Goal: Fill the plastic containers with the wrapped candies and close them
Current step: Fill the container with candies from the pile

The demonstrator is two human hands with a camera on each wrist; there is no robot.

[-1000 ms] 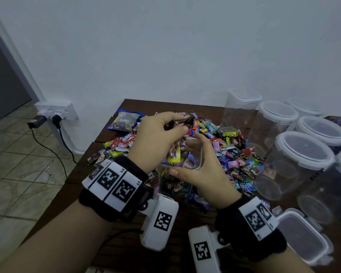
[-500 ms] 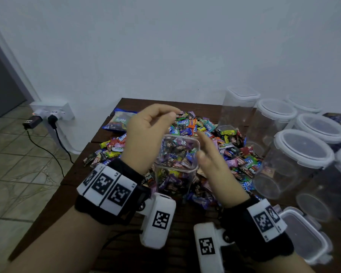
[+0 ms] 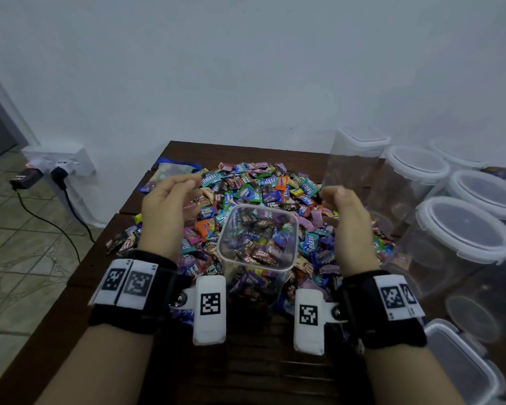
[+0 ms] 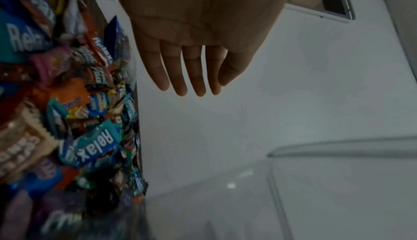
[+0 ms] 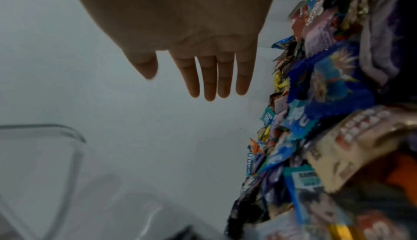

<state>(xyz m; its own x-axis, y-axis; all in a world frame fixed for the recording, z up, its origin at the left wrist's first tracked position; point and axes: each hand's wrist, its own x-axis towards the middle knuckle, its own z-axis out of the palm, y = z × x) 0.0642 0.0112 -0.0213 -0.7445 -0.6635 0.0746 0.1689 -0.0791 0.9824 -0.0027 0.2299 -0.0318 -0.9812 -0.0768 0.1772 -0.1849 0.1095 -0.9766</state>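
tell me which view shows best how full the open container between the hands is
The head view: it looks down into the open container, showing wrapped candies piled near its rim. Both wrist views catch only a blurred stretch of clear wall and rim, contents unreadable.

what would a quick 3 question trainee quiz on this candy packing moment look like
1. True or false: the left hand grips the open container.
2. Multiple choice: the open container between the hands is A) bare inside B) holding wrapped candies C) lidded.
3. Fill in: the round lidded containers stand on the person's ____ side.

Key: 1 false, both the left and the right hand hover open beside it, holding nothing. 2 B. 3 right, past the candy pile.
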